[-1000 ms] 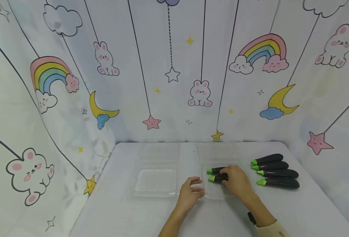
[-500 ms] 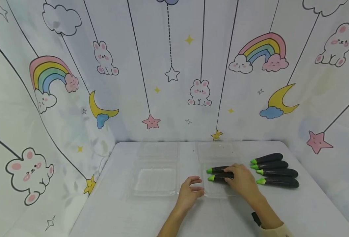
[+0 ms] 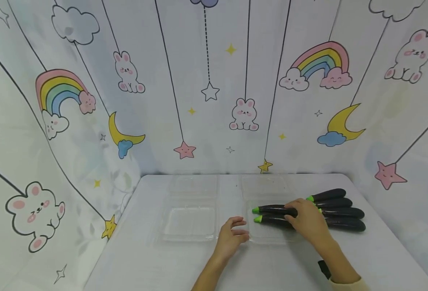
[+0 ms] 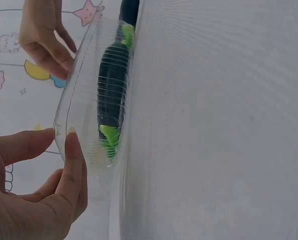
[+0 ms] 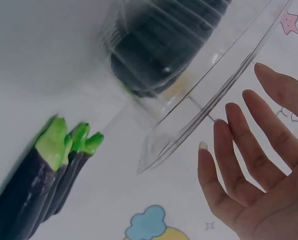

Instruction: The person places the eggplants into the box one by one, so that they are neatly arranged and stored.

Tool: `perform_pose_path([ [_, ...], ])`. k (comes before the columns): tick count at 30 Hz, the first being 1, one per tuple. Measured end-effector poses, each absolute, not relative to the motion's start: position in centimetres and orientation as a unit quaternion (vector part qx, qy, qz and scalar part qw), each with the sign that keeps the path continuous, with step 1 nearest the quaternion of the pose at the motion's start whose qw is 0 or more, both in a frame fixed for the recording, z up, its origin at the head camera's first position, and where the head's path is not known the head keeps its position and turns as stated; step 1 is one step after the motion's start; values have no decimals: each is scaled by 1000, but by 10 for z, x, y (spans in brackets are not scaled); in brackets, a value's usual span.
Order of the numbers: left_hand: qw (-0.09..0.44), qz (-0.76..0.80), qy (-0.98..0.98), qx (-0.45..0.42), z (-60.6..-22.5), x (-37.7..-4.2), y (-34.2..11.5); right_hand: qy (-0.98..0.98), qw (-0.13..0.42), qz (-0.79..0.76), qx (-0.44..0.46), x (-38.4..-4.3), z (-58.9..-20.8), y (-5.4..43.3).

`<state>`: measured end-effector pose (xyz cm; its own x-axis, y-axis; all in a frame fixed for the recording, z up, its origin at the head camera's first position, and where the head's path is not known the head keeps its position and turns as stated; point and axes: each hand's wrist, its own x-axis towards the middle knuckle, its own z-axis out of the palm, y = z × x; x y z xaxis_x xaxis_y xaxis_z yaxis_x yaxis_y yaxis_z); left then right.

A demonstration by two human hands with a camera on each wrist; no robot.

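Observation:
Two dark eggplants with green stem ends, a far one [image 3: 268, 209] and a near one [image 3: 270, 220], lie side by side in a clear plastic box [image 3: 268, 241] right of the table's middle. My left hand [image 3: 230, 240] pinches that box's left rim; the left wrist view has the thumb [image 4: 31, 145] and a fingertip [image 4: 73, 142] on either side of the wall. Over the box's right side is my right hand [image 3: 308, 222], covering part of the eggplants in the head view. Its fingers [image 5: 254, 150] are spread, holding nothing, beside the rim in the right wrist view.
Several more eggplants [image 3: 345, 224] lie in a fanned row at the table's right. A second clear box [image 3: 190, 238] stands on the left. Flat clear panels, one at left [image 3: 194, 186] and one at right [image 3: 266, 186], extend behind the boxes. A printed curtain [image 3: 214, 121] hangs behind the table.
My right hand has slid right and slightly up over the boxed eggplants, uncovering more of them and now covering the stem ends of the loose ones. The left hand stays at the rim.

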<state>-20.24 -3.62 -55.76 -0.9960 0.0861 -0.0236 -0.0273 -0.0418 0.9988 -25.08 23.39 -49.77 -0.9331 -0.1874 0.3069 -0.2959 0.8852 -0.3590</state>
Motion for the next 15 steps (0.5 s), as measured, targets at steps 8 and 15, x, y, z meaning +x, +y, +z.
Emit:
perform_pose_path([
  [8,39,722,690,26,-556,-200,-37,-963,140,203,110,-244,-495,249],
  [15,42,723,689,22,-556,-199,-37,-964,139,205,99,-242,-493,261],
])
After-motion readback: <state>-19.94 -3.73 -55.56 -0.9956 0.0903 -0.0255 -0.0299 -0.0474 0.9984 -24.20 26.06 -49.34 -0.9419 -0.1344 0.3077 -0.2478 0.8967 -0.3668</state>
